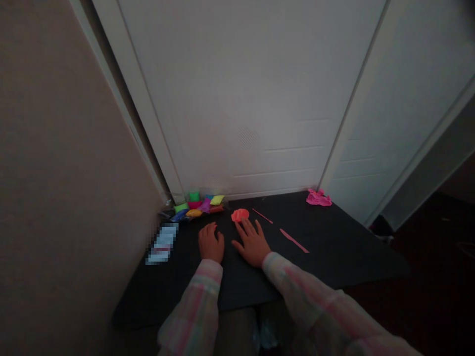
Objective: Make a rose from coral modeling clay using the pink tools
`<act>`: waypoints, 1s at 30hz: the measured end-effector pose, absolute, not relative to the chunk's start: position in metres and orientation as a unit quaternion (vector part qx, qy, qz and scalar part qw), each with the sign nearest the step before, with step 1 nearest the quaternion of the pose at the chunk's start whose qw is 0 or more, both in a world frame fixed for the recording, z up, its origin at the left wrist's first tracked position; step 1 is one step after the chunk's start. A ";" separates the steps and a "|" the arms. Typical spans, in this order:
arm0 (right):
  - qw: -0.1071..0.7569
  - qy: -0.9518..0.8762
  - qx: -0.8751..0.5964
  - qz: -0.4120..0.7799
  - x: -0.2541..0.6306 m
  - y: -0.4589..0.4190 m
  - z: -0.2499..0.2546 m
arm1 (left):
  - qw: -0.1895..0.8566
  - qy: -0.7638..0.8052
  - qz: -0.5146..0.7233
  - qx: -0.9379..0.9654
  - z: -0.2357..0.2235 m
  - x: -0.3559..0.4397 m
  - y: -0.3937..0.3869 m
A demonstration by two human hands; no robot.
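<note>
Palm down, my right hand (253,245) has its fingers and thumb spread wide. My left hand (210,242), just beside it, is narrower, fingers bent close together with the thumb standing apart; I cannot tell whether it holds anything underneath. A large white panel (241,89) rises beyond both hands, and a brownish wall (63,198) stands well to the left of them. Beneath my hands spreads the black surface (241,289), and behind each wrist runs a plaid sleeve (193,311), pale with pink bands. Ahead and to the left of my left hand, colourful packets (194,212) lie bunched near the foot of the panel, green, blue, purple, orange and yellow among them. Left of that same hand is a pale sheet (162,243), too pixelated to read. Well off to the right and farther ahead of my right hand sits a crumpled pink clay lump (318,198). Right at my right fingertips, which overlap its near edge, is a flattened coral clay piece (239,213). Right of that hand lies a pink modelling knife (294,241); ahead and slightly right, a thin pink stick (262,216).
</note>
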State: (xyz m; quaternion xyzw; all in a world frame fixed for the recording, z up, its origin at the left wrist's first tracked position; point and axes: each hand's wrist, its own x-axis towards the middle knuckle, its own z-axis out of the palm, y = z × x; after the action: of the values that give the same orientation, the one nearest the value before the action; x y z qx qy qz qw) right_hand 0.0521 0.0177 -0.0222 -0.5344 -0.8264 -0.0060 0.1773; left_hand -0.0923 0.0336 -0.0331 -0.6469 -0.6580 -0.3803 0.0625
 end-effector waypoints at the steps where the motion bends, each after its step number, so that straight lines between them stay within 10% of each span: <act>1: 0.174 -0.826 -0.536 -0.003 0.053 0.016 -0.022 | 0.064 -0.657 -0.383 -0.646 -0.033 -0.093 0.034; 30: 0.130 -0.855 -0.500 0.046 0.074 -0.029 -0.023 | 0.045 -0.649 -0.379 -0.658 -0.037 -0.092 0.035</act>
State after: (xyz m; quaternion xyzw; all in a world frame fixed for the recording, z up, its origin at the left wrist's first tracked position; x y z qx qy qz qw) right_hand 0.0735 -0.0293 -0.0227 -0.5005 -0.8546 0.0465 0.1305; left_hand -0.0924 0.0348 -0.0367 -0.6581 -0.6490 -0.3790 0.0451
